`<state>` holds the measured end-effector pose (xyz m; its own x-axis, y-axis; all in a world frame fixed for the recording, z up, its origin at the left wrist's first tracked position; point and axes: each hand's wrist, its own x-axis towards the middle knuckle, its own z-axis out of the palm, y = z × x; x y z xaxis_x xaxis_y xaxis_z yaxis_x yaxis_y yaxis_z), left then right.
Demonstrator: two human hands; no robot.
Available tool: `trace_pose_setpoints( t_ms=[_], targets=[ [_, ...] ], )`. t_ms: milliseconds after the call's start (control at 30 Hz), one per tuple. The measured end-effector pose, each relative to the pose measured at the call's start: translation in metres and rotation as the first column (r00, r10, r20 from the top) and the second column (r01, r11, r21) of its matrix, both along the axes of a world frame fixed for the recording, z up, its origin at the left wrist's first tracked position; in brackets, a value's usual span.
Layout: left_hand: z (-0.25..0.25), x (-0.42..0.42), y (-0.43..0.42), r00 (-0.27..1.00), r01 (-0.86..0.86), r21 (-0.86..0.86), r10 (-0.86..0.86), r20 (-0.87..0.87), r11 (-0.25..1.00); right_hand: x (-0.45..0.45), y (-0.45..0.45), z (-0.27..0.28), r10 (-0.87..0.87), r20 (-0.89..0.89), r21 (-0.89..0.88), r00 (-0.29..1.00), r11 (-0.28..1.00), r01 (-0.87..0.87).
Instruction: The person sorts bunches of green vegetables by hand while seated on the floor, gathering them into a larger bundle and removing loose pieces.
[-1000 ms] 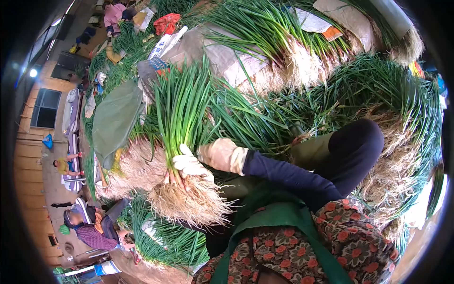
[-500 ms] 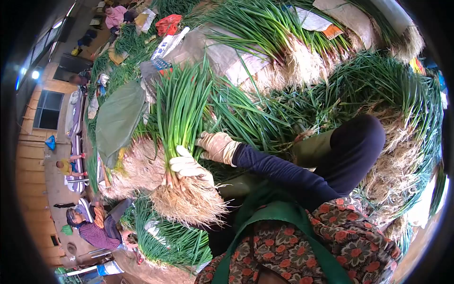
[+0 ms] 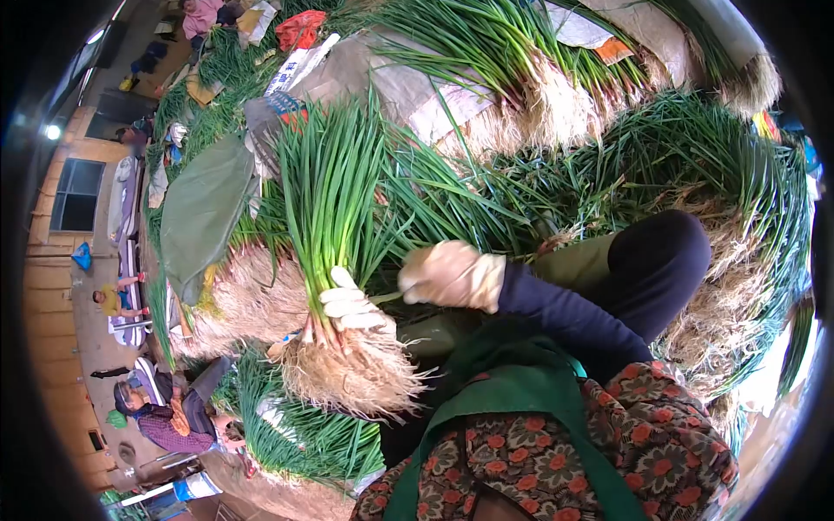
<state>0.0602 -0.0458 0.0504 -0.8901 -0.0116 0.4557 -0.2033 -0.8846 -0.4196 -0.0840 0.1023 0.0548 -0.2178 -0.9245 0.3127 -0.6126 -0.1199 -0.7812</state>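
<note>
My left hand (image 3: 347,302), in a white glove, is wrapped round a bunch of green onions (image 3: 334,200) just above its roots. The long green leaves point up in the picture, and the pale, tangled roots (image 3: 347,373) hang below my fingers. To the right of the bunch is my right hand (image 3: 445,273), in a tan glove and slightly blurred, with its fingers closed. A thin green leaf (image 3: 387,297) runs from the bunch to its fingertips.
Onion piles lie at the top (image 3: 556,95), right (image 3: 712,286) and lower left (image 3: 304,430). A dark green sheet (image 3: 204,217) lies left of the bunch. My bent knee (image 3: 665,260) is at the right. Another person (image 3: 174,417) sits at the lower left.
My right hand first moved left against the bunch with its fingers spread, then came away to the right, closed, with a thin leaf. My left hand has kept hold of the bunch.
</note>
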Motion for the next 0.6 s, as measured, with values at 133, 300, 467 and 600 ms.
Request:
trace_pose_setpoints(
  t_ms=[133, 300, 467, 600],
  targets=[
    [0.001, -0.002, 0.0, 1.0, 0.006, -0.003, -0.006, -0.01, 1.0, -0.023, 0.028, -0.027, 0.049, -0.327, 0.746, 0.944, 0.626, 0.226],
    [0.002, -0.003, 0.0, 1.0, 0.015, -0.018, -0.015, -0.013, 1.0, 0.0, -0.037, -0.015, -0.215, 0.376, 0.372, 0.901, 0.926, 0.066],
    [0.002, 0.0, 0.002, 1.0, 0.007, -0.054, -0.008, -0.009, 0.999, 0.025, -0.11, -0.048, -0.076, 0.961, 0.105, 0.267, 0.99, -0.094],
    [-0.001, 0.002, 0.0, 1.0, -0.008, -0.033, 0.008, -0.004, 0.999, -0.036, -0.033, -0.02, 0.188, 0.959, -0.121, -0.213, 0.949, 0.292]
  ],
)
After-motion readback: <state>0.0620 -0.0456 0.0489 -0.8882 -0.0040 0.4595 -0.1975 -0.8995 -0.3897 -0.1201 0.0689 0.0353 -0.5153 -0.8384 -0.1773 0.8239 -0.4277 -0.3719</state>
